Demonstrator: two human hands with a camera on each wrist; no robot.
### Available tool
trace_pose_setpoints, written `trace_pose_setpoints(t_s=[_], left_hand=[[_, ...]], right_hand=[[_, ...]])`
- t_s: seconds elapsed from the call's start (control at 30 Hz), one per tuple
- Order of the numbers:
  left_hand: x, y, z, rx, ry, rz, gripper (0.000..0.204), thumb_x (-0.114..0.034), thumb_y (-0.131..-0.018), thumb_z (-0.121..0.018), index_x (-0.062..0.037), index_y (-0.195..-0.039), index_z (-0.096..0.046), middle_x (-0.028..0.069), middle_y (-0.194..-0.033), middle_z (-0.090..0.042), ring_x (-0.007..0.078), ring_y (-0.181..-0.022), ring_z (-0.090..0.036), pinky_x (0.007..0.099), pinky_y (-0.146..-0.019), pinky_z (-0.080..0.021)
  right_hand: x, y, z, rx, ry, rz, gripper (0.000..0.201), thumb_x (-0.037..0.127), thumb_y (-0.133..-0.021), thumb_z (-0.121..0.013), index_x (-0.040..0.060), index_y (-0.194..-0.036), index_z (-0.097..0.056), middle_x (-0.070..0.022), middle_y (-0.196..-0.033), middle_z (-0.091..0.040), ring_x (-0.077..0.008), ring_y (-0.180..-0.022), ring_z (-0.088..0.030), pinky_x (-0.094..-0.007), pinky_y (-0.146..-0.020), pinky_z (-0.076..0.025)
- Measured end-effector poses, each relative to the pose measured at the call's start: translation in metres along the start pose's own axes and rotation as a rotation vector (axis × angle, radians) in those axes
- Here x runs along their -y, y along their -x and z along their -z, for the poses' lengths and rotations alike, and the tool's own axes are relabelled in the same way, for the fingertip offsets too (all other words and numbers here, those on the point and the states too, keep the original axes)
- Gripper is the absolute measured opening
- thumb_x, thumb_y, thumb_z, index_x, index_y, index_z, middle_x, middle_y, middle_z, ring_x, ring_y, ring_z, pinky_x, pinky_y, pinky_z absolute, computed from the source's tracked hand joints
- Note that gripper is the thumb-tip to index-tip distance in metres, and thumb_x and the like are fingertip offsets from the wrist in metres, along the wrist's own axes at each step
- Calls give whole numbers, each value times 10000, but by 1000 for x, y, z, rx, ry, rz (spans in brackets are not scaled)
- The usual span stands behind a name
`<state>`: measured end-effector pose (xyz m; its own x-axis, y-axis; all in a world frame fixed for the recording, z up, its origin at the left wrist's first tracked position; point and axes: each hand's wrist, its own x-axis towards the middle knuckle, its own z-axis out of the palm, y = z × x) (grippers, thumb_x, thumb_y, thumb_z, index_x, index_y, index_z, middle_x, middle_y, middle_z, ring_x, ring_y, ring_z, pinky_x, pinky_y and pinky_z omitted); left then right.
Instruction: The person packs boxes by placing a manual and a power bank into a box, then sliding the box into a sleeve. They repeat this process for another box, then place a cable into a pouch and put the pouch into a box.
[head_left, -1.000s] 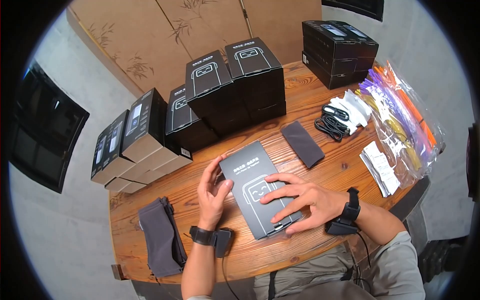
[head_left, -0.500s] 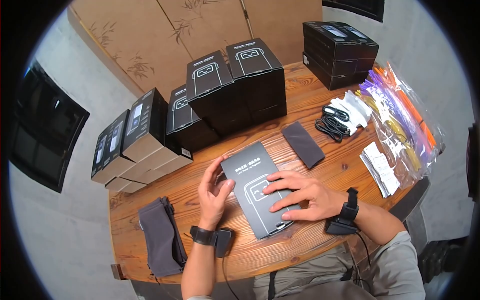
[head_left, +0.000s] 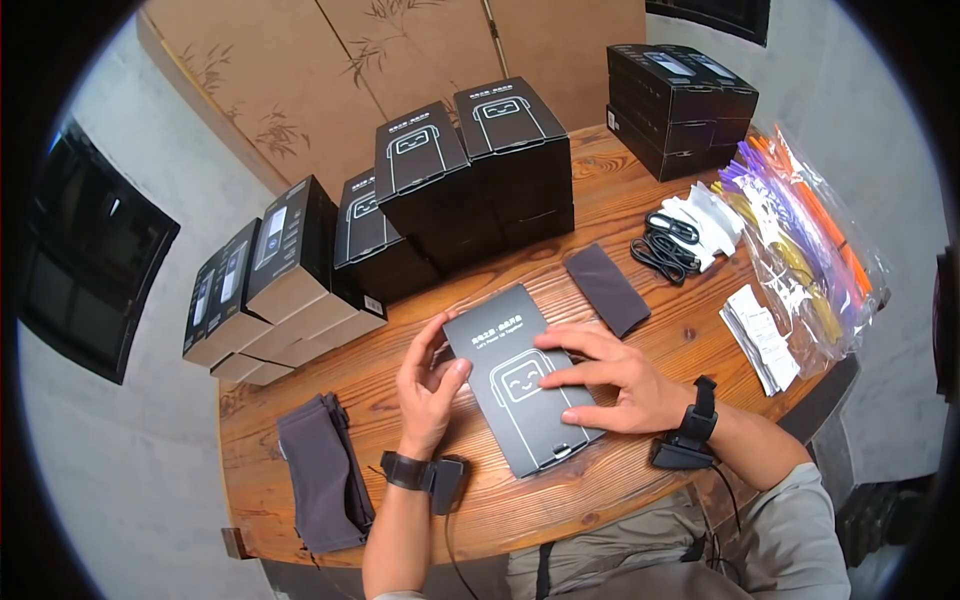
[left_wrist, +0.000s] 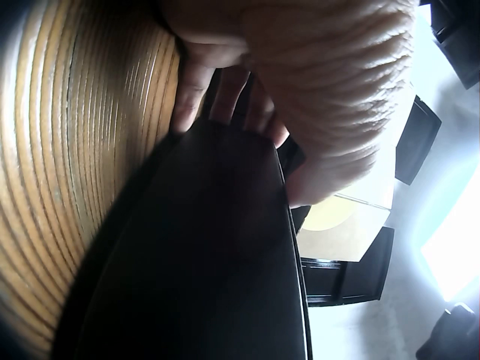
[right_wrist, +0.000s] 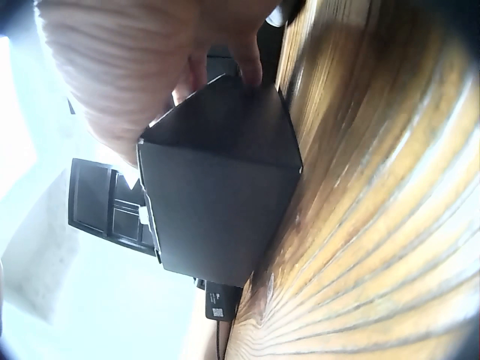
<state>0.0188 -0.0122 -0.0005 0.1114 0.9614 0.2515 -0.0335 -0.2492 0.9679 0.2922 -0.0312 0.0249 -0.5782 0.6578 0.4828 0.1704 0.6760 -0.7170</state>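
A dark grey box (head_left: 500, 420) with a white line-drawn smiling face lies on the wooden table between the hands, its lid facing up. My left hand (head_left: 425, 385) rests along its left edge, thumb tip at the edge and fingers near the far corner. In the left wrist view, the fingers (left_wrist: 193, 96) reach along the box's dark side (left_wrist: 217, 232). My right hand (head_left: 625, 385) lies over the right part of the lid, with spread fingers and thumb touching the top. The right wrist view shows the box's dark end (right_wrist: 217, 210) below that hand (right_wrist: 127, 60).
Stacked black boxes (head_left: 425, 150) stand behind, with others at left (head_left: 290, 240) and far right (head_left: 680, 110). A grey pouch (head_left: 607, 288), black cables (head_left: 665, 245), paper slips (head_left: 757, 338) and a bag of colourful strips (head_left: 800, 240) lie right. Grey pouches (head_left: 322, 475) lie front left.
My right hand's fingers have shifted on the lid, the thumb moving up from the near right edge onto the top. The box and my left hand barely move.
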Motion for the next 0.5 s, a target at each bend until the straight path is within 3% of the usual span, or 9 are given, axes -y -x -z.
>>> trace_pose_setpoints(t_s=[0.13,0.23,0.33,0.5], left_hand=[[-2,0,-1,-3,-9,-11,555,8,-843,-667,27,-1359,-464,182,-1363,-499,234,-1244,-504,321,-954,-518],[-2,1,-2,-20,19,-46,555,64,-824,-661,35,-1345,-472,187,-1350,-504,230,-1238,-510,320,-941,-532],[-3,3,-3,-36,33,-71,558,88,-814,-660,38,-1339,-475,186,-1342,-507,233,-1235,-513,327,-939,-537],[-2,5,-2,-40,36,-96,562,97,-813,-654,38,-1341,-470,188,-1347,-497,244,-1236,-512,342,-958,-532]], right_hand=[[-1,3,0,-111,-13,-183,454,166,-832,-727,100,-1266,-610,-226,-1427,-429,-331,-1326,-440,-424,-1075,-389],[-1,3,-4,-142,-347,-371,574,149,-855,-718,86,-1378,-491,-222,-1424,-434,-283,-1306,-466,-376,-1040,-442],[-4,6,-9,-136,-593,-498,711,150,-869,-716,36,-1457,-333,-232,-1400,-451,-242,-1251,-515,-332,-996,-485],[-12,6,-4,-61,-671,-600,763,169,-875,-720,-15,-1466,-275,-230,-1244,-573,-199,-1079,-614,-305,-913,-522]])
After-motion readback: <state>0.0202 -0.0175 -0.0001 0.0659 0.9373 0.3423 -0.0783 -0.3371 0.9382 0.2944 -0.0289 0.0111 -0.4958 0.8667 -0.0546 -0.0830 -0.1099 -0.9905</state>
